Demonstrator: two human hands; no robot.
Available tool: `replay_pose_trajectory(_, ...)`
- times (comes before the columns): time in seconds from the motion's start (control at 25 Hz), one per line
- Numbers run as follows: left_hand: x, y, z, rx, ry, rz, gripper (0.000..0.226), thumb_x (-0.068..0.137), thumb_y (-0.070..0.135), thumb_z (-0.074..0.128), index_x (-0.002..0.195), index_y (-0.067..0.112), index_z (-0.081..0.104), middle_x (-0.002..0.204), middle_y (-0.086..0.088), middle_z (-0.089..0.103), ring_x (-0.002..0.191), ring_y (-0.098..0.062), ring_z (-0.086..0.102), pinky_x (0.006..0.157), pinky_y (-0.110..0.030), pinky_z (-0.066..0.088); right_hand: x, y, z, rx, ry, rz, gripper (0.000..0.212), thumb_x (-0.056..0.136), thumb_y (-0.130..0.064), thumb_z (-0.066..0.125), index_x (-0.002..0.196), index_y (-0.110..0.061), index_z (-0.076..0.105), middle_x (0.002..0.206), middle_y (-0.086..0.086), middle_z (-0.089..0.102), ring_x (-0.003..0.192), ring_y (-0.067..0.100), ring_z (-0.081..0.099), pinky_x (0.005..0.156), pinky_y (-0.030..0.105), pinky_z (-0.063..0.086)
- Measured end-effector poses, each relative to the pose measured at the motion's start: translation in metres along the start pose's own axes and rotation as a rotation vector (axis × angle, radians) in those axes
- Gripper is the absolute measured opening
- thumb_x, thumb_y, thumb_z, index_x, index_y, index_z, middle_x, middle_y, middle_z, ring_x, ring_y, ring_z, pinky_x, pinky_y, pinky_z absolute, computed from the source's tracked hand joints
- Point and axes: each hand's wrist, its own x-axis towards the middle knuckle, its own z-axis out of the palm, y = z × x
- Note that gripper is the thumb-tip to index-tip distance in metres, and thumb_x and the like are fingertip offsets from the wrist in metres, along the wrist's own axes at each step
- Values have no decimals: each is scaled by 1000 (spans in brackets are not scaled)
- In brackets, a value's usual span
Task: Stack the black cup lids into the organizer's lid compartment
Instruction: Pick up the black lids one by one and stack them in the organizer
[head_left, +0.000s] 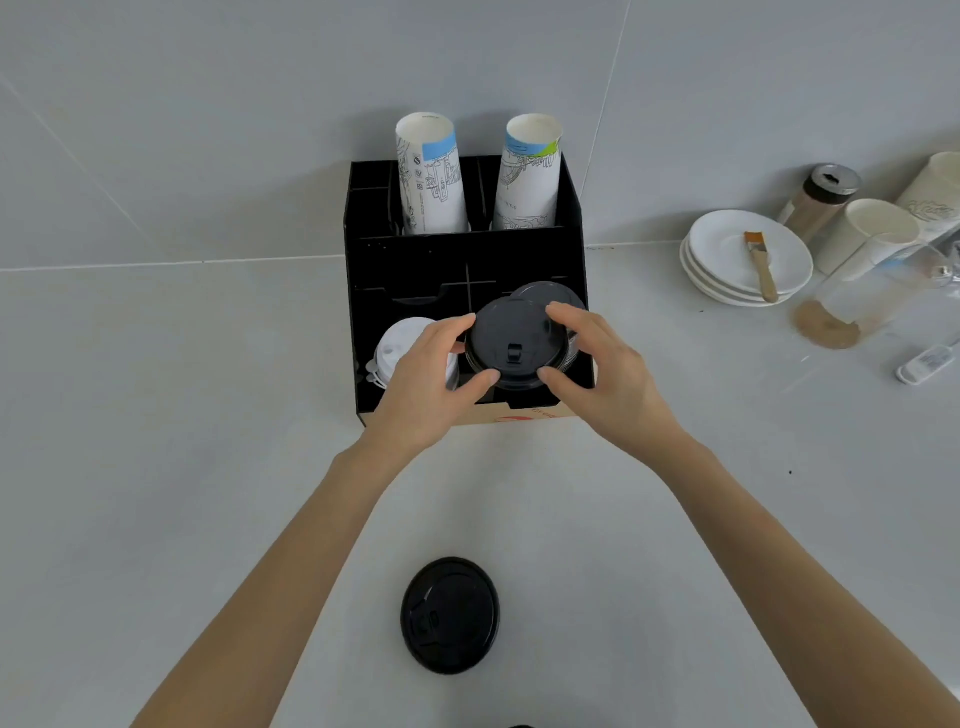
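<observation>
Body in view: two forearms w/ hands, entering from frame bottom, approx. 7 and 5 o'clock. Left hand (423, 382) and right hand (605, 371): bare, no gloves. Forearms uncovered to the frame edge; no sleeve or cuff visible. Fingernails short, unpainted. Fingers slender. Wrists plain. Surface of arms smooth, uniform, no markings seen. Rest of body out of frame.

Far right of the table (156, 467): stacked white saucers (727, 249) with a brush (761, 270) lying across the top. Just behind, a brown shaker (821, 202) and paper cups (867, 234). Spilled brown powder (826, 327) near the saucers; a small white device (927, 364) beside it.
</observation>
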Motion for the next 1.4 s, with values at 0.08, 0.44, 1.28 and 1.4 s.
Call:
replay_pose_trajectory(0.08, 11, 3, 2, 18, 12, 16, 55, 82, 19, 60, 130, 13, 36, 136, -6, 44, 103, -1, 37, 81, -2, 26, 9, 3, -4, -11, 14, -5, 51, 81, -11, 60, 128, -15, 40, 136, 3, 45, 121, 12, 43, 90, -7, 22)
replay_pose_trajectory(0.44, 52, 0, 19, 20, -59, -2, 57, 83, 21, 59, 132, 14, 33, 138, -4, 43, 116, -13, 46, 92, -18, 33, 33, 26, -9, -21, 33, 52, 51, 82, -11, 58, 128, -15, 39, 134, 5, 46, 120, 14, 43, 92, -2, 26)
replay_pose_trajectory(1.28, 65, -9, 39, -9, -116, -47, 55, 84, 18, 57, 133, 16, 32, 138, -5, 42, 119, -19, 45, 91, -23, 34, 36, 48, -1, -24, 35, 147, 47, 85, -15, 56, 129, -16, 39, 142, 1, 40, 129, 15, 36, 101, 15, 24)
replay_pose_trajectory(1.4, 64, -9, 40, -6, -114, -51, 56, 84, 17, 56, 133, 15, 31, 139, -7, 40, 120, -20, 45, 92, -23, 34, 32, 50, 3, -13, 57, 140, 47, 86, -16, 55, 130, -18, 38, 144, 0, 38, 130, 15, 35, 102, 17, 24)
